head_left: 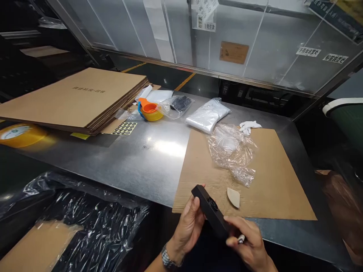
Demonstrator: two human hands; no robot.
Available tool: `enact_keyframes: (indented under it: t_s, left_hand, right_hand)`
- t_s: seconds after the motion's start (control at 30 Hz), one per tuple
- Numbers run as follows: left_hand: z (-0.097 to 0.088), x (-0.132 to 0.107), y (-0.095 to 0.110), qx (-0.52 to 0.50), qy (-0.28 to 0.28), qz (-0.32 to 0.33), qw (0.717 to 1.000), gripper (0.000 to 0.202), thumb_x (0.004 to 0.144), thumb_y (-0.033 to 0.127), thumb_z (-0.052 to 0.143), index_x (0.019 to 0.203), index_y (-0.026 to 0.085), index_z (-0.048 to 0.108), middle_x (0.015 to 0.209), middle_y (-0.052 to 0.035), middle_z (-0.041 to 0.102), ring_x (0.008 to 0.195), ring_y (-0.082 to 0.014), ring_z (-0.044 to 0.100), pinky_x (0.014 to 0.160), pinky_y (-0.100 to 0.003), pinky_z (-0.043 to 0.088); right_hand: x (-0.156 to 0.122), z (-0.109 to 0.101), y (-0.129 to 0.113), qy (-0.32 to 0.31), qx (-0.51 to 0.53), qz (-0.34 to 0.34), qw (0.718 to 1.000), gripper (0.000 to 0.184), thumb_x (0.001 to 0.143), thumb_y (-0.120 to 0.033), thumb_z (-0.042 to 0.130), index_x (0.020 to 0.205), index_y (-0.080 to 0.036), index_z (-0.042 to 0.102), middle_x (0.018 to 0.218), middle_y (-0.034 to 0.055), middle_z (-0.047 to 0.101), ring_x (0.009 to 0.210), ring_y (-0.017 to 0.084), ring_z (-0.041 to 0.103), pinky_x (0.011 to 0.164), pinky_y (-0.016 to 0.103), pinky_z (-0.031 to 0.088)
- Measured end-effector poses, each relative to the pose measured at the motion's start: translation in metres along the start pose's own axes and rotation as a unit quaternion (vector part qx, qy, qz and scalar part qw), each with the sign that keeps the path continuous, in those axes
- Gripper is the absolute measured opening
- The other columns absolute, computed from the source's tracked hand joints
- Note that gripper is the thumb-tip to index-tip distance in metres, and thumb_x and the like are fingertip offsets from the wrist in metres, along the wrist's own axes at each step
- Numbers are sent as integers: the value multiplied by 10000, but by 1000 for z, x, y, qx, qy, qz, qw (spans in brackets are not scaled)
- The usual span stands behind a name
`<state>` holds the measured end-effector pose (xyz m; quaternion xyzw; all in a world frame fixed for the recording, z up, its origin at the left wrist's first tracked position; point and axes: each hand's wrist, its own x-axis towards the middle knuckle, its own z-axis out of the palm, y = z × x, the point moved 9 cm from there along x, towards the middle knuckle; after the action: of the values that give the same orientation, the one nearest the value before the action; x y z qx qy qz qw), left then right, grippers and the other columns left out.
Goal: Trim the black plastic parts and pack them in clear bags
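Note:
My left hand, with a metal watch on its wrist, is closed around the far end of a long black box-shaped part. A round dark fitting sits in the part's upper face. My right hand is closed near the part's near end, its index finger touching it. Out of that hand sticks the light tip of a small pen-like thing; the remainder is hidden by the fingers. Just beyond lies a beige wedge-shaped pad on a cardboard sheet.
Crumpled clear plastic, a white glove and a bagged white pack lie farther back. Left are a tape dispenser, round stickers, stacked cardboard and a tape roll. A black-lined bin stands below the metal table.

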<state>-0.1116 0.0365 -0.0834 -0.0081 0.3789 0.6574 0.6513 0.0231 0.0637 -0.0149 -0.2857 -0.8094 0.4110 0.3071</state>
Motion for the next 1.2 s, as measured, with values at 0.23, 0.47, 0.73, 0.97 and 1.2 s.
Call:
enact_keyframes:
  t_s: [0.23, 0.47, 0.73, 0.97, 1.2]
  left_hand:
    - [3, -13, 2, 152, 2, 46, 987, 537, 679, 402, 718, 1122, 171, 520, 788, -39, 636, 689, -141, 596, 554, -212, 468]
    - [1, -15, 2, 226, -26, 74, 971, 495, 659, 405, 729, 1021, 170, 488, 744, -7, 611, 618, -97, 527, 509, -174, 429]
    - [1, -15, 2, 242, -30, 74, 967, 494, 668, 411, 719, 1017, 175, 461, 799, -27, 629, 691, -123, 556, 568, -200, 449]
    - [1, -18, 6, 248, -13, 87, 965, 467, 648, 400, 737, 977, 187, 484, 795, -15, 643, 713, -127, 577, 592, -200, 454]
    - [2, -16, 5, 258, -12, 87, 962, 459, 657, 401, 729, 977, 191, 474, 765, -2, 633, 698, -129, 578, 607, -211, 457]
  right_hand:
    - [-5, -15, 2, 35, -85, 145, 985, 347, 954, -355, 289, 1176, -220, 518, 848, 52, 607, 792, 165, 592, 729, 272, 482]
    - [7, -5, -31, -5, -256, 48, 965, 306, 937, -268, 350, 1134, -168, 561, 792, 71, 584, 733, 178, 604, 602, 255, 509]
    - [3, -2, -27, -22, -320, 51, 946, 288, 933, -262, 363, 1126, -172, 557, 762, 58, 579, 689, 171, 598, 554, 247, 486]
    - [3, -1, -28, -19, -329, 54, 943, 279, 935, -260, 364, 1123, -163, 546, 757, 52, 564, 680, 169, 585, 552, 255, 477]
    - [2, -1, -27, -12, -332, 54, 942, 292, 932, -271, 372, 1131, -165, 557, 744, 49, 570, 665, 167, 590, 543, 252, 482]
